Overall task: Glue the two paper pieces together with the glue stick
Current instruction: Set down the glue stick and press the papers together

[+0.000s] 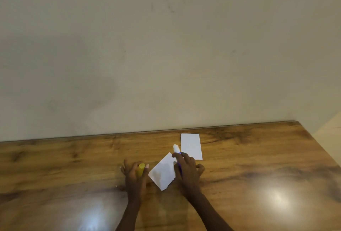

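From my end I count 2 white paper pcs: far paper piece [191,145], a clean rectangle, & near paper piece [163,172], w/ one ragged edge. 1 glue stick [176,148], purple body, white tip. 1 yellow cap [141,169], separate from the stick. 2 hands in shot: left hand [134,174], right hand [186,169]. 1 wooden table [55,166]. 1 plain wall [166,46].

At lower centre, on the glossy brown wooden surface [73,156], the left hand [135,174] gripped a yellow cylindrical cap [140,169]. The right hand [188,169] held a purple glue stick [176,149], white tip bare. A tilted white paper piece [162,173] lay between them, and a white paper rectangle [191,145] just right of the tip.
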A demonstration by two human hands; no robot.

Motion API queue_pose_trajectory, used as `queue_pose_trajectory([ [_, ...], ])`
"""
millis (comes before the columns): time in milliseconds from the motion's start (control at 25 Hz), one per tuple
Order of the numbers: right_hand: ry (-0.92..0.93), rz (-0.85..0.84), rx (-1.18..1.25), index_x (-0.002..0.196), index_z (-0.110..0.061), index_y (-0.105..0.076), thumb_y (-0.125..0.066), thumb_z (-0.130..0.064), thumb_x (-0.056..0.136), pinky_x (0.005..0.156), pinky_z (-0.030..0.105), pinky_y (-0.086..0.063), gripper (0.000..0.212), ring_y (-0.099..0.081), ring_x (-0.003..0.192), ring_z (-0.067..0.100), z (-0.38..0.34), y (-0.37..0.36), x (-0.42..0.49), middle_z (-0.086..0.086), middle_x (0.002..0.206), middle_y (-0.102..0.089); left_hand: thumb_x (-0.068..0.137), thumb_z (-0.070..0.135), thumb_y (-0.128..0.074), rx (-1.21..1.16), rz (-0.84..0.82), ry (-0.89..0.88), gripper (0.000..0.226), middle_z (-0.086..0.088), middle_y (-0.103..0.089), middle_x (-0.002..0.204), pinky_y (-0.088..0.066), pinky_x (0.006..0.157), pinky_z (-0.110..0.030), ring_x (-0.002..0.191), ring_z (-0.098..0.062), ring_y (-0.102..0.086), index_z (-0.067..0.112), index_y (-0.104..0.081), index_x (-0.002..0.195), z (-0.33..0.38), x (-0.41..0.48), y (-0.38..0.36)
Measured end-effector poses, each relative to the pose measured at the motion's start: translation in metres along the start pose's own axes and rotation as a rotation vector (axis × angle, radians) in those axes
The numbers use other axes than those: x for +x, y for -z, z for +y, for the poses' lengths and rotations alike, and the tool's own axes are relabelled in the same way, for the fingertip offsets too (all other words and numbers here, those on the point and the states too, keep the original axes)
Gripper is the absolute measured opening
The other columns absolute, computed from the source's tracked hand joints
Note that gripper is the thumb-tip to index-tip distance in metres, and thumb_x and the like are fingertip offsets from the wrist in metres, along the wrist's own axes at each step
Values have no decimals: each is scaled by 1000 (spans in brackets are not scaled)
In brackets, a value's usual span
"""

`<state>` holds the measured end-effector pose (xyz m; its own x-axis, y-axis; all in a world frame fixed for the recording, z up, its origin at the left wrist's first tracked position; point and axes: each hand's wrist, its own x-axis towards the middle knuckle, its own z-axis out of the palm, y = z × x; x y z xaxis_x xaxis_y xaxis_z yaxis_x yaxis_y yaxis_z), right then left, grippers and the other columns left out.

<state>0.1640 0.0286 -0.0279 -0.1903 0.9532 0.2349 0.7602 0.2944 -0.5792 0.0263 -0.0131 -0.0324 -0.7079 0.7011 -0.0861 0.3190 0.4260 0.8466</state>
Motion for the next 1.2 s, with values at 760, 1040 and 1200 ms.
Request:
queue_pose_trajectory([
  [760,-337,129,621,87,-33,-49,-63,16,64,68,16,-51,56,-63,81,22,180,107,21,9,82,-63,84,47,-47,486,-492,-374,47,8,-23,152,9,109,-59,143,-19,-6,35,-42,129,92,-72,-194],
  [1040,-251,104,696,129,-18,-33,-61,-8,59,92,7,-40,76,-44,120,3,176,129,19,-19,128,-41,74,51,-60,369,-554,-365,78,3,-18,153,15,110,-52,143,-20,-7,30,-22,139,98,-70,-179],
  [1200,-98,360,538,127,-23,-31,-53,-2,59,104,7,-23,75,-30,132,12,133,154,36,-1,134,-38,85,35,-52,79,-472,-293,54,-9,-34,146,4,115,-47,140,-23,-22,18,-35,134,109,-44,-147],
])
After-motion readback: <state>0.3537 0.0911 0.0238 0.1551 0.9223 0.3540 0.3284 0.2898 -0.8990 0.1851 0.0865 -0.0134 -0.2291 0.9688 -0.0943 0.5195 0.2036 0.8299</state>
